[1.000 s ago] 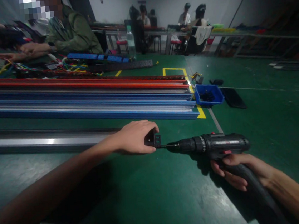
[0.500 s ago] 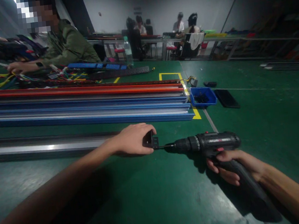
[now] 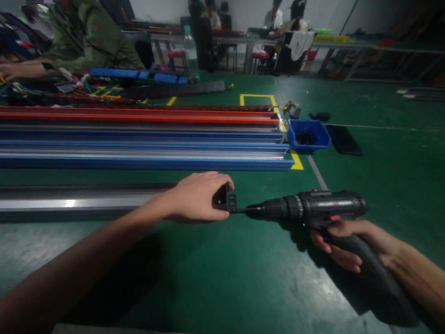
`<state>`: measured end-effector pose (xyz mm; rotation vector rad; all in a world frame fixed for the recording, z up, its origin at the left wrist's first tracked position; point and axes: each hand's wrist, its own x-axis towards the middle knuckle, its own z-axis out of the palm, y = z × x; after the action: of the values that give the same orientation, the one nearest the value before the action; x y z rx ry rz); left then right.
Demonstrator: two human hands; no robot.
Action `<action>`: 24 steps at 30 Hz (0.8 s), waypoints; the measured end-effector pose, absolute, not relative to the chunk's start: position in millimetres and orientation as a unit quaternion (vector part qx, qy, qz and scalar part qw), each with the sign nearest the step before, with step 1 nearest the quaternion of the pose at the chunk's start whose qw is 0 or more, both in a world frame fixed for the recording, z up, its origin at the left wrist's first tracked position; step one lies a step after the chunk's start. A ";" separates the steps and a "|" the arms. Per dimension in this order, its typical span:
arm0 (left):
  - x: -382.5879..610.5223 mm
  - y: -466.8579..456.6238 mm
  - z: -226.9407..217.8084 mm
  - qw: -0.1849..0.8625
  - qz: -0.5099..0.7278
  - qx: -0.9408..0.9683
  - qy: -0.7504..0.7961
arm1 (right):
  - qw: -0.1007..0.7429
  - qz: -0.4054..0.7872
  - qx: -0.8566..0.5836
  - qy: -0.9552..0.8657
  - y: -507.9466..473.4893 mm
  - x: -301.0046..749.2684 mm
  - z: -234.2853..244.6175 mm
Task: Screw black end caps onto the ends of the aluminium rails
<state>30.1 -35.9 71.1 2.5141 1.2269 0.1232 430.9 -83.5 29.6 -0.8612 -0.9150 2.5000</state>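
Observation:
My left hand [image 3: 200, 197] is closed around the right end of a long grey metal profile [image 3: 61, 201] lying on the green table. At that end, a small black end cap [image 3: 223, 199] shows between thumb and fingers. Wrapped round the handle of a black cordless drill [image 3: 311, 206] is my right hand [image 3: 359, 242], its thumb close to the red switch. The drill points left, and its thin bit reaches the end cap's outer side. Whether a screw sits at the tip is too small to tell.
Blue profiles [image 3: 165, 155] and orange profiles [image 3: 139, 109] lie beyond the grey one. Near their right ends stand a blue bin [image 3: 309, 134] of small black parts and a dark phone-like slab [image 3: 343, 140]. Across the table, a person in a green jacket [image 3: 91, 40] works beside tangled wires [image 3: 72, 87].
The camera view has shifted, so the background sits higher and slightly to the right. Both hands keep their holds, and the drill bit stays at the end cap.

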 end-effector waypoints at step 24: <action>28.9 -35.7 72.4 0.173 0.045 0.886 0.429 | 0.164 0.876 -0.323 -0.320 -83.7 429.6 32.9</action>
<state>28.9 -35.7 72.4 2.5124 1.2166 0.1271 429.6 -83.7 32.9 -0.9199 -0.9128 2.4959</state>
